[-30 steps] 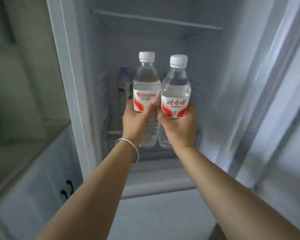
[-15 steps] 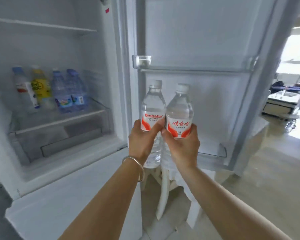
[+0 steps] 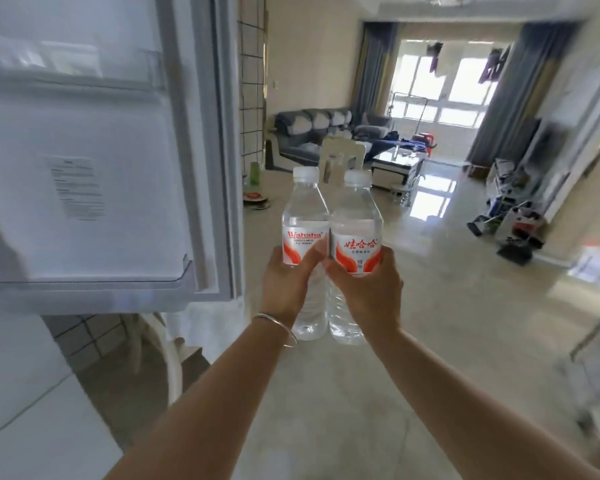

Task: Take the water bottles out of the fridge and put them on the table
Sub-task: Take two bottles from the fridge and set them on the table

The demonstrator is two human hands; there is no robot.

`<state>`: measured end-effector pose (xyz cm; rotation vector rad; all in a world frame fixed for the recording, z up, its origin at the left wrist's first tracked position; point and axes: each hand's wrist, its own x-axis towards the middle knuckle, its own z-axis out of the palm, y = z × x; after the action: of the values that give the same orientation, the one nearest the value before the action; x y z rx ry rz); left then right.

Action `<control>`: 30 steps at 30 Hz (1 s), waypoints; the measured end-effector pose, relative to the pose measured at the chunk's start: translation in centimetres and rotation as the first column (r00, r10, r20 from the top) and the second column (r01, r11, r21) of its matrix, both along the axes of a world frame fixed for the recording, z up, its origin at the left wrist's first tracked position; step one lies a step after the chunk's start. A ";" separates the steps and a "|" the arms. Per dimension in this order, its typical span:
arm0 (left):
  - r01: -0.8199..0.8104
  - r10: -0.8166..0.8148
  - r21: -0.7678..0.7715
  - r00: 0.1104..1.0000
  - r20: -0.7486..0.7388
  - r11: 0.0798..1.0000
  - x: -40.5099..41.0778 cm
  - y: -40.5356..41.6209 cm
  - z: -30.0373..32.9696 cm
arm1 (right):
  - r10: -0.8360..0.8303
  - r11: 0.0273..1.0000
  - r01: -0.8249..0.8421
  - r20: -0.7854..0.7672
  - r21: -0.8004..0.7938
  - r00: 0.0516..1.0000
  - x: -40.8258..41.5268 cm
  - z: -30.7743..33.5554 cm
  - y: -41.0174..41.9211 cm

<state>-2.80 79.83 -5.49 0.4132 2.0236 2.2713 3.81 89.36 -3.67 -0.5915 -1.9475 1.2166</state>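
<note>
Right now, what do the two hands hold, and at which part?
Each holds one water bottle: the left hand grips the left bottle and the right hand the right bottle, both at mid-body, over the label's lower part.

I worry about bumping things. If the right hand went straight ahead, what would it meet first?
Likely the white chair back beyond the right hand and its bottle; depth unclear.

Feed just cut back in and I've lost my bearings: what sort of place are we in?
Most likely a home, by an open-plan living room. An open fridge door stands on the left, a grey sofa sits further in, and curtains frame a big window.
</note>
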 end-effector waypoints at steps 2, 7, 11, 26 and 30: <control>0.008 -0.010 0.029 0.999 0.048 1.000 -0.3 3.1 -0.5 | -0.020 1.000 0.021 0.015 -0.013 1.000 -0.2 -0.5 3.1; 0.030 -0.030 0.000 0.997 0.073 1.000 -4.3 9.0 -1.8 | -0.041 0.998 0.043 0.055 -0.036 0.998 -3.3 -1.6 8.7; 0.034 -0.034 0.009 0.998 0.056 0.999 -10.1 12.8 -2.5 | -0.034 0.999 0.036 0.063 -0.029 0.997 -8.8 -2.3 12.4; -0.090 0.088 0.026 0.994 0.067 0.996 -35.5 22.3 -2.0 | 0.141 0.989 -0.137 0.094 -0.046 0.986 -36.9 -2.7 23.4; -0.164 0.164 0.008 0.986 0.011 0.986 -42.5 24.2 -2.5 | 0.246 0.968 -0.238 0.102 -0.082 0.964 -45.7 -3.5 26.1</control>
<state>-45.27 104.07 -7.96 0.2423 2.1163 2.3695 -41.94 115.44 -7.13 -0.4741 -2.1266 1.4335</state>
